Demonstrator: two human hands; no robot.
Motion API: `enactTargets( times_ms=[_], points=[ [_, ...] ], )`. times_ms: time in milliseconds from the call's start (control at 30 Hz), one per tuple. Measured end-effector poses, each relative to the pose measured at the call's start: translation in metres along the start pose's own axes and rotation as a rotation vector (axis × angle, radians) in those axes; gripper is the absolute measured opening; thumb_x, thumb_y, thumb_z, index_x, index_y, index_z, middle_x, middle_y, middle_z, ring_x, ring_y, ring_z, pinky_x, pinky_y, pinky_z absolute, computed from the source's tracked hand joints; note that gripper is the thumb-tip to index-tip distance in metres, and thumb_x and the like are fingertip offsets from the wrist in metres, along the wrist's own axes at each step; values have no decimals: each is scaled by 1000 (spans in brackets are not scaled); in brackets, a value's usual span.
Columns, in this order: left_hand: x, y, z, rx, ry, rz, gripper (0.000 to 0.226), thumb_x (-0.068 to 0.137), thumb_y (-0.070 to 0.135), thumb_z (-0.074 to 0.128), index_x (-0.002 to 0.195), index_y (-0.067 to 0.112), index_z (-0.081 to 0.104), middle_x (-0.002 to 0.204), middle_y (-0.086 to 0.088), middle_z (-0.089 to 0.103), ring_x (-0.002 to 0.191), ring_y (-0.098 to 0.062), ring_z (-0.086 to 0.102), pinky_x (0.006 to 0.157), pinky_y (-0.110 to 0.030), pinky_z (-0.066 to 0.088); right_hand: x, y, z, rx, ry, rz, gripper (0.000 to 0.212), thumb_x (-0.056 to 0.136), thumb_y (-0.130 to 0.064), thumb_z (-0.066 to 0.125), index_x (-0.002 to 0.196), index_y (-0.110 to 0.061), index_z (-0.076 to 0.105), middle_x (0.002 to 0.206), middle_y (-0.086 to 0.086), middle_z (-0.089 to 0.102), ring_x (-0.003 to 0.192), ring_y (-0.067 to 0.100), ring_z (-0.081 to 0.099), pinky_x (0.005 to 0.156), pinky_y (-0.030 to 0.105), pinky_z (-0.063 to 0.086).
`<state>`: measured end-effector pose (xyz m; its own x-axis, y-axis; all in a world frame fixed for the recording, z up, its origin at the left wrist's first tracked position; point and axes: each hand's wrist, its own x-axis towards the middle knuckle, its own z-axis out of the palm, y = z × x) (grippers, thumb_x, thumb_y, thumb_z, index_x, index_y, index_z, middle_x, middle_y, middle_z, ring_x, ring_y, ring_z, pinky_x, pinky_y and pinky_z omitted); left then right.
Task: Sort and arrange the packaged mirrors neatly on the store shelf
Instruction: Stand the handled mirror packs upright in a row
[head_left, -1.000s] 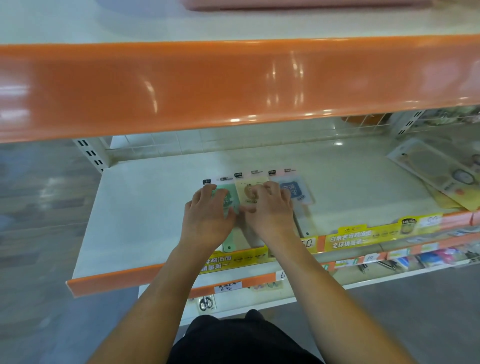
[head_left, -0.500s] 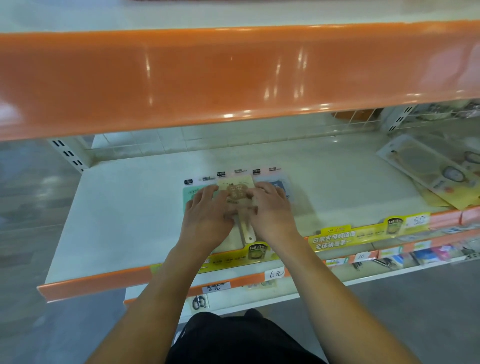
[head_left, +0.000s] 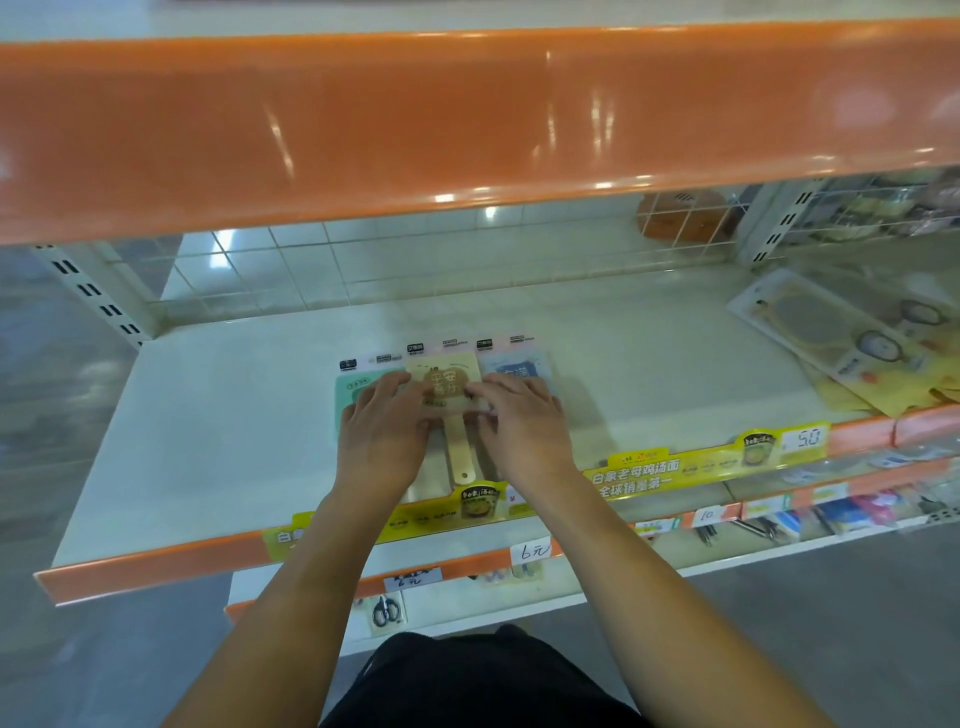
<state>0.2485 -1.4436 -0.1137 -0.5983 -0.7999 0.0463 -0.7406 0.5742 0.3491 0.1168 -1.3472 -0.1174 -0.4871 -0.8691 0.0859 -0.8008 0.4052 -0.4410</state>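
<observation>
Three packaged hand mirrors lie side by side and overlapping on the white shelf (head_left: 218, 415): a green one (head_left: 347, 395) at the left, a yellow one (head_left: 441, 384) in the middle with its handle pointing toward me, and a blue one (head_left: 514, 370) at the right. My left hand (head_left: 382, 431) lies flat over the green and yellow packages. My right hand (head_left: 524, 426) lies flat over the yellow and blue packages, with its fingertips on the yellow one. Both hands cover the lower parts of the packages.
More packaged mirrors (head_left: 831, 338) lie in a loose pile at the shelf's right end. An orange shelf edge (head_left: 467, 119) overhangs close above. A wire grid (head_left: 415, 260) backs the shelf. Yellow price strips (head_left: 701, 467) line the front lip; lower shelves hold small goods.
The three packages have been pushed closer together and now overlap more. Both hands shifted slightly apart, uncovering the yellow mirror's handle.
</observation>
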Motion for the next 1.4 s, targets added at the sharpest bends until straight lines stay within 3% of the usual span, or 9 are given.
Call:
enactTargets(
  times_ms=[267,567,1000,1167,1400],
  points=[
    [-4,-1,-10,-31,-9,27,45,89,19,52,133,28,46,149,3,33,135,-23,33,105,-39,31,-2,-6,-4,-23,-44,-12,49,89,-10,54,136,-25,53,138,-5,50,127,26,41,101,39,35],
    [-8,19,-26,-85,-29,226,42,89,34,53,130,23,50,143,0,40,131,-23,38,100,-39,32,-29,-15,-23,15,153,75,41,82,-21,63,122,-15,60,125,7,59,109,34,55,89,45,49],
    [-38,90,5,-146,-171,588,44,86,31,58,128,20,54,140,-8,45,130,-29,41,97,-47,39,-120,22,-40,66,341,413,42,85,-20,63,127,-13,59,129,5,57,121,25,51,104,37,41],
    [-47,111,13,-118,-192,657,45,87,31,58,131,21,52,142,-8,42,130,-30,41,98,-45,38,-140,37,-44,54,408,450,45,82,-17,62,126,-10,60,129,8,58,122,27,52,104,42,42],
    [-55,166,27,-77,-176,666,46,89,33,55,133,24,49,144,-4,39,130,-27,39,100,-41,35,-152,84,-67,71,454,470,43,84,-16,64,127,-13,60,132,6,56,125,25,48,106,38,39]
  ],
)
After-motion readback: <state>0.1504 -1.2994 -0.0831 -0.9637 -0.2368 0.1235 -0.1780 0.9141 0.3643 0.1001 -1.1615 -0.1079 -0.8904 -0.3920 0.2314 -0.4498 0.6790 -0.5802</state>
